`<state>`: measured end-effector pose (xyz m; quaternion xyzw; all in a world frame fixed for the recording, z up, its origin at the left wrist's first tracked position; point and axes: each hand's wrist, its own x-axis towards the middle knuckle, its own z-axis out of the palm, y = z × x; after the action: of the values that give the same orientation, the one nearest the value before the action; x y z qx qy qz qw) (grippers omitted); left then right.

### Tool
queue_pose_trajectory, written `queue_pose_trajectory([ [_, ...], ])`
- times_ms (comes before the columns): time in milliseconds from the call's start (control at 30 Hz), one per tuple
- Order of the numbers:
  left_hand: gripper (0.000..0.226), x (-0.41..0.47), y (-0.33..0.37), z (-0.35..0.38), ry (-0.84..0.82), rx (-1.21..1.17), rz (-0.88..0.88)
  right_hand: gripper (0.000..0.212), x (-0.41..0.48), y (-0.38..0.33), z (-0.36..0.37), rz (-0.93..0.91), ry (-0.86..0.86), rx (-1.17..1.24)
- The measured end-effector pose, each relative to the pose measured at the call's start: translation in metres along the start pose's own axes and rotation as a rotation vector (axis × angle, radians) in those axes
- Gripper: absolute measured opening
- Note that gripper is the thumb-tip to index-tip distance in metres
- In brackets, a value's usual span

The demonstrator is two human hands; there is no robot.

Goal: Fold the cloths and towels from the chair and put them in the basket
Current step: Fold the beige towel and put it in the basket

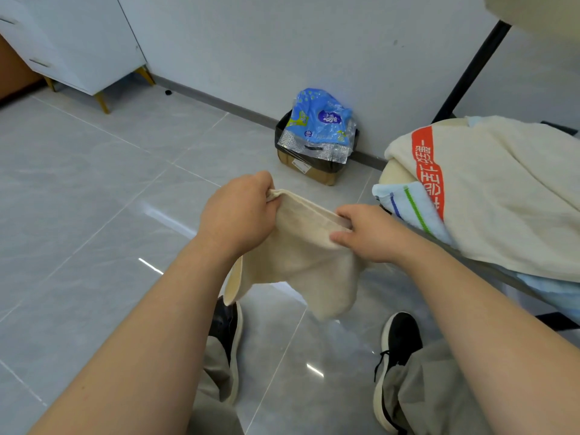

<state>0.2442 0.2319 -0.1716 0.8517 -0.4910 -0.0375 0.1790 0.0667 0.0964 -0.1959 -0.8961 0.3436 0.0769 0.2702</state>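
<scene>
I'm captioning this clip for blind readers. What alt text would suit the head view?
A cream cloth hangs above a grey tiled floor, its top edge pinched by the person's left grip and right grip. To the right, a white towel with an orange band and a blue striped towel lie piled on a chair.

The cloth (pixel 301 255) hangs left of the chair (pixel 393 175), towels (pixel 502 189) piled on it, box (pixel 314 171) behind.

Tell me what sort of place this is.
Probably a room in a home, though I can't be sure: glossy grey floor tiles, a white cabinet on gold legs, and towels heaped on a chair, with a cream cloth held up nearby.
</scene>
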Motion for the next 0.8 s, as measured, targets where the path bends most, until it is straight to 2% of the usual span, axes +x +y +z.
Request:
queue_pose_trajectory([
  [167, 0.015, -0.002, -0.003, 0.004, 0.002, 0.060, 0.075, 0.016, 0.001, 0.001, 0.001, 0.007, -0.036, -0.077],
  [267, 0.009, 0.001, -0.004, 0.008, -0.063, -0.010, 0.048, 0.027, 0.002, 0.004, 0.002, 0.022, -0.046, -0.104],
  [367, 0.012, 0.000, -0.003, 0.010, -0.127, -0.073, 0.020, 0.029, 0.004, 0.008, 0.003, 0.021, -0.051, -0.147],
  [433, 0.023, -0.001, -0.002, 0.011, -0.178, -0.077, 0.028, 0.026, 0.004, 0.009, 0.004, 0.008, -0.058, -0.172],
  [533, 0.060, -0.003, 0.000, 0.011, -0.275, -0.055, 0.048, 0.021, 0.004, 0.009, 0.006, -0.009, -0.063, -0.160],
  [600, 0.073, -0.003, 0.003, 0.012, -0.293, -0.065, 0.046, 0.022, 0.005, 0.009, 0.007, -0.013, -0.064, -0.165],
  [667, 0.068, -0.003, 0.007, 0.015, -0.291, -0.093, 0.044, 0.024, 0.006, 0.009, 0.008, -0.019, -0.059, -0.161],
  [800, 0.037, -0.004, 0.011, 0.022, -0.242, -0.134, 0.089, 0.021, 0.004, 0.009, 0.007, -0.042, -0.024, -0.103],
])
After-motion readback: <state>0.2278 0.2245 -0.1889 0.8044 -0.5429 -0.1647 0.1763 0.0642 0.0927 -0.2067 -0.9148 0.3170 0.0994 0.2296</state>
